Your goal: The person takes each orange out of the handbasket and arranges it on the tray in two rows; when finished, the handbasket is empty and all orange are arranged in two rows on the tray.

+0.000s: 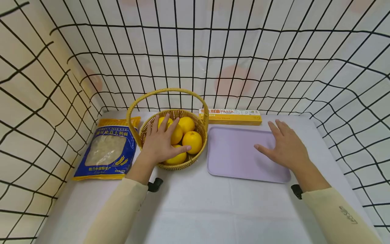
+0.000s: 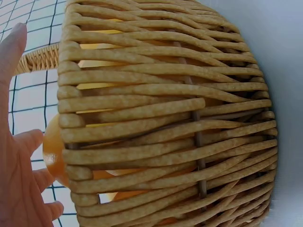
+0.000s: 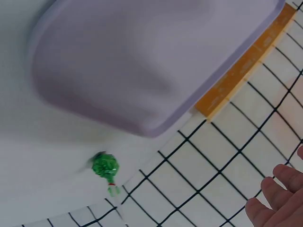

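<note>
My left hand (image 1: 161, 144) is spread over a wicker basket (image 1: 179, 166) with a tall arched handle. Several oranges (image 1: 192, 141) lie inside it, partly covered by that hand. From the left wrist, the woven basket wall (image 2: 165, 118) fills most of the view; the fingers reach past its rim beside an orange (image 2: 53, 153). My right hand (image 1: 287, 147), fingers extended and thumb apart, overlaps the right end of a pale purple tray (image 1: 234, 152) and holds nothing. A green-wrapped lollipop (image 3: 105, 165) lies beyond the tray's end in the right wrist view; in the head view it is hidden.
Left of the basket lies a blue and yellow bag of orecchiette pasta (image 1: 106, 149). Behind the tray, a yellow and white pasta box (image 1: 230, 117) lies along the back. Black wire grid panels (image 1: 189, 54) enclose the white-covered table (image 1: 201, 210) at the back and both sides.
</note>
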Tool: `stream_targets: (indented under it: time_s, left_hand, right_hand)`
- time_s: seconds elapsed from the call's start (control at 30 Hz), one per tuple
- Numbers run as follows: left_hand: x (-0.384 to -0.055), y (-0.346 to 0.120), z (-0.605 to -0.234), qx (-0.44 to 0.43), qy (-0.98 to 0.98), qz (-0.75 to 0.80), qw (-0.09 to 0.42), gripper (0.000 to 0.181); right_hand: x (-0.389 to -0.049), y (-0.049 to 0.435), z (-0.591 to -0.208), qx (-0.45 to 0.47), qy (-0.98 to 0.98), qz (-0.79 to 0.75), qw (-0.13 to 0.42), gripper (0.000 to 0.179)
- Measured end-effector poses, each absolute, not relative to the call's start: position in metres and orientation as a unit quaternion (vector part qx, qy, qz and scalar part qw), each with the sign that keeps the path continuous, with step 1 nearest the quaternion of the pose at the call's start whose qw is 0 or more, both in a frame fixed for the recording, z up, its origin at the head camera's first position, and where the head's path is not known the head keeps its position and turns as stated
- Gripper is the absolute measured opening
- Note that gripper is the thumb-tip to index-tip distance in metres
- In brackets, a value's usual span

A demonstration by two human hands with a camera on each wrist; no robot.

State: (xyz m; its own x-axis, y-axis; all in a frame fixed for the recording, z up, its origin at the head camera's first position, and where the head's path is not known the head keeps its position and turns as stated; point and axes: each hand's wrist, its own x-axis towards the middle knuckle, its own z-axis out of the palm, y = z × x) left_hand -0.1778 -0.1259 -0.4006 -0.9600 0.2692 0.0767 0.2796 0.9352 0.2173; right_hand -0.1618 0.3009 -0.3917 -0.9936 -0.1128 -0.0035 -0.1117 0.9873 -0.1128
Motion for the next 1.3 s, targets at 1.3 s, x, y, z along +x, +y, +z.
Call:
stream_targets:
  time_s: [1.3]
  left_hand:
    - [-0.143,-0.137,-0.412,-0.167,-0.926,-0.297,0.165,0.072]
  right_hand:
    - [-0.137,0.217,-0.378,-0.177,0.961,-0.151,-0.149,0.081]
